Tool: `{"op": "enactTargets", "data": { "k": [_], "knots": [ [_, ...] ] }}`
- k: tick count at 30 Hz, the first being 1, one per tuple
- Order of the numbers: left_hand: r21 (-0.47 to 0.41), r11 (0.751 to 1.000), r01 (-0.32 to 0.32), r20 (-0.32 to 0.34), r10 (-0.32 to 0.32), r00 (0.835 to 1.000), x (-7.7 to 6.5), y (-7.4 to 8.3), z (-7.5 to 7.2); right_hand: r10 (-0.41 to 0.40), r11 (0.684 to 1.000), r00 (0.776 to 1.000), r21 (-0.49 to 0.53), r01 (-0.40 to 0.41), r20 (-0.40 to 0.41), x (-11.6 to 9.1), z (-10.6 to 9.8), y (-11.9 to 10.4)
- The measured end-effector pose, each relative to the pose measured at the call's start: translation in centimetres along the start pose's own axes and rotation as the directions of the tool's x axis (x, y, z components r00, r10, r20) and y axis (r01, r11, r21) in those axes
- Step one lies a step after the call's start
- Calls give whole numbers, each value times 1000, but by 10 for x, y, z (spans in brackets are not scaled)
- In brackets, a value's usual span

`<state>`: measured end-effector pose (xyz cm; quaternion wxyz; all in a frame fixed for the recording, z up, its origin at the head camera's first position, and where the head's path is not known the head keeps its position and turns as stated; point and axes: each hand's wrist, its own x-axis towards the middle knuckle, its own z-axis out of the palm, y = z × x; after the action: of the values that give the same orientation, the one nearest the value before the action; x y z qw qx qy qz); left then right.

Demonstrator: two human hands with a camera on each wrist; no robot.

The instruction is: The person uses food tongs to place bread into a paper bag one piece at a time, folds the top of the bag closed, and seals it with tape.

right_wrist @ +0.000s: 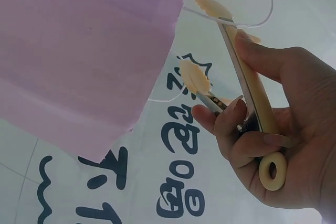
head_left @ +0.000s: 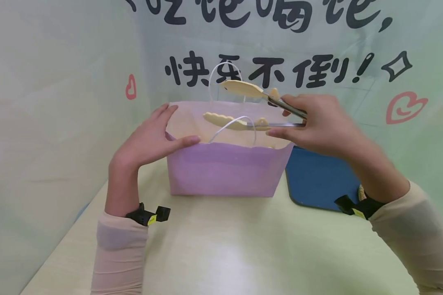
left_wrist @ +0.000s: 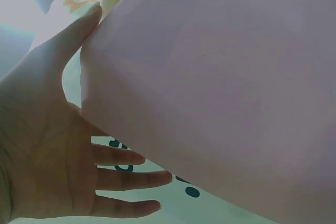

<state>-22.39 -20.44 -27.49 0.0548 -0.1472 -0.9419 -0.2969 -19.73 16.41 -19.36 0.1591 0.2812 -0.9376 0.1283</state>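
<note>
A lilac paper bag (head_left: 221, 170) with thin white handles (head_left: 227, 63) stands upright on the table, its top open. My left hand (head_left: 147, 135) is at the bag's left side, thumb along the front rim and fingers by the back left corner. In the left wrist view, the fingers of that hand (left_wrist: 47, 150) are straight and spread. My right hand (head_left: 317, 123) grips a pair of metal tongs (right_wrist: 247, 77) with cream scalloped tips. The tips are spread apart over the bag's mouth, with nothing visible between them. The bag's bottom is hidden.
To the right of the bag lies a dark blue tray (head_left: 313, 180), partly behind my right forearm. A tan round item (head_left: 361, 192) peeks out beside the right wrist. Behind the table (head_left: 221, 246) hangs a pale printed cloth (head_left: 299, 45) with black lettering.
</note>
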Motion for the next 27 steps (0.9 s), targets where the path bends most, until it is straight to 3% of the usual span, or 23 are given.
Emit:
{"op": "enactTargets", "data": {
  "k": [14, 23, 27],
  "knots": [
    [-9, 1000, 3, 6, -3, 1000, -1, 2, -1, 205, 978, 977, 58, -202, -61, -53, -15, 41],
    [-31, 999, -17, 15, 17, 1000, -3, 3, 1, 357, 934, 929, 59, -353, -98, -96, -21, 74],
    [-33, 999, -20, 17, 21, 1000, -3, 2, 2, 441, 897, 894, 44, -439, -81, -114, -17, 92]
  ]
}}
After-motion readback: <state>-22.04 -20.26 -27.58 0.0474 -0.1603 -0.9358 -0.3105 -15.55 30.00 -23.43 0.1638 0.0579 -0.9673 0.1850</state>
